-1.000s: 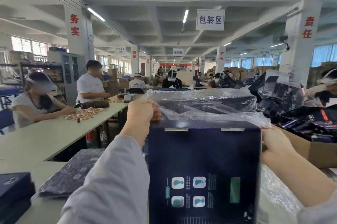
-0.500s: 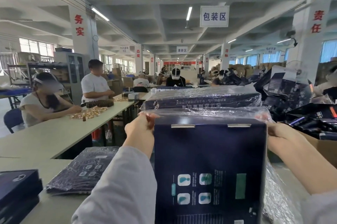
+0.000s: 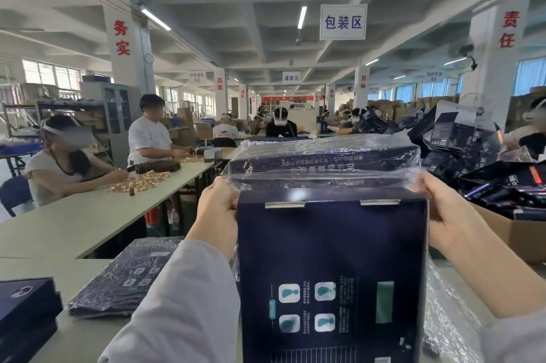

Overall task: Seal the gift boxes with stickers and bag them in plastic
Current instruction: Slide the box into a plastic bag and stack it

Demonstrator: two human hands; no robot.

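Left hand and right hand, fingers curled, each grip the mouth of the clear plastic bag at the top corners of the navy gift box. Box is upright at centre frame. Left fingertips are hidden behind the box edge. Box bottom is cut off by the lower frame edge. Second bagged box lies just behind, print too blurred to read. Counter at lower left.

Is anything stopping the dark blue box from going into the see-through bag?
Nothing visible does. The left hand and right hand pinch the clear plastic bag at the top corners of the dark blue cardboard gift box.
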